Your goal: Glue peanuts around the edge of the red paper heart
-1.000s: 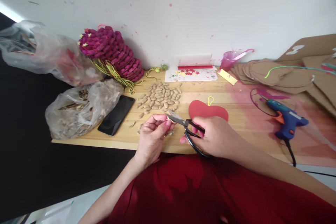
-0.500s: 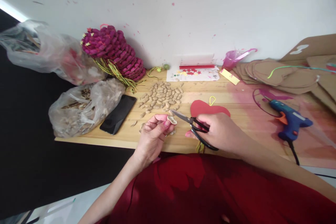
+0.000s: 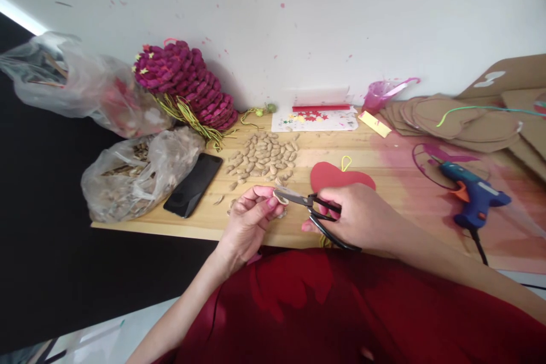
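Observation:
My left hand pinches a small tan nut shell between thumb and fingers, just above the front part of the wooden table. My right hand grips black-handled scissors, whose blades are closed onto the shell's edge. A pile of several tan shells lies right behind my left hand. A red paper apple shape with a yellow loop lies behind my right hand.
A black phone and a plastic bag of shells lie left. A purple scaled craft leans on the wall. A sticker sheet, cardboard cutouts and a blue glue gun sit right.
The scissors opened and drew back from the shell half a second ago. Now their blades have moved left again and closed onto the shell in my left hand.

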`<state>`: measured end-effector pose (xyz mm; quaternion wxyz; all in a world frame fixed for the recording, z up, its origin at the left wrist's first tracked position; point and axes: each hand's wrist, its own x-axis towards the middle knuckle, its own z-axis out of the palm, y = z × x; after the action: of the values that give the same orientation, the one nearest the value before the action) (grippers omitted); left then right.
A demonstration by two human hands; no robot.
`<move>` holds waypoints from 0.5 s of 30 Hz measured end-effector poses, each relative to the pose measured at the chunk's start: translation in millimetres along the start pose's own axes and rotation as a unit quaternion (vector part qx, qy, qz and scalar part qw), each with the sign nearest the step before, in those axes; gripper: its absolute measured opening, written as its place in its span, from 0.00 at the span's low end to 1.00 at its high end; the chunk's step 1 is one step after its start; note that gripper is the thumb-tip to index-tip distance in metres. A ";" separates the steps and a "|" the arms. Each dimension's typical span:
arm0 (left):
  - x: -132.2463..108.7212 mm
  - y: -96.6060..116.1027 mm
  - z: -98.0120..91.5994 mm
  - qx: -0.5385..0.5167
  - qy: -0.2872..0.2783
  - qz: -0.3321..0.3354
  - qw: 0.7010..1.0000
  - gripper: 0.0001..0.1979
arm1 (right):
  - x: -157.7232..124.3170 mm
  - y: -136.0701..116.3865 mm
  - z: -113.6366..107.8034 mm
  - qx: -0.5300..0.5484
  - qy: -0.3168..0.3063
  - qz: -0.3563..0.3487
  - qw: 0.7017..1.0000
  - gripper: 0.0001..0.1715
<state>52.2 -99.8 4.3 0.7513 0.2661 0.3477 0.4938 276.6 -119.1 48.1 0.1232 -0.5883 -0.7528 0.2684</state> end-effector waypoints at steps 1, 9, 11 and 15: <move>0.1 0.0 0.1 0.000 -0.002 -0.001 1.000 0.13 | 0.0 0.2 0.4 0.004 -0.001 -0.001 1.000 0.29; 1.0 -1.8 -1.9 -0.010 -0.008 -0.005 1.000 0.13 | 0.8 -0.7 -0.5 0.012 -0.005 0.005 1.000 0.30; 1.2 -2.1 -2.4 -0.011 -0.005 -0.007 1.000 0.13 | 1.1 0.1 -0.3 0.016 -0.008 0.008 1.000 0.31; 1.3 -2.5 -2.9 -0.014 -0.004 -0.007 1.000 0.13 | 2.0 3.9 0.6 0.018 -0.016 0.005 1.000 0.31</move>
<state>51.7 -99.4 0.3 0.7599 0.2552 0.3397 0.4919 278.9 -116.8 45.2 0.1205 -0.5857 -0.7465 0.2918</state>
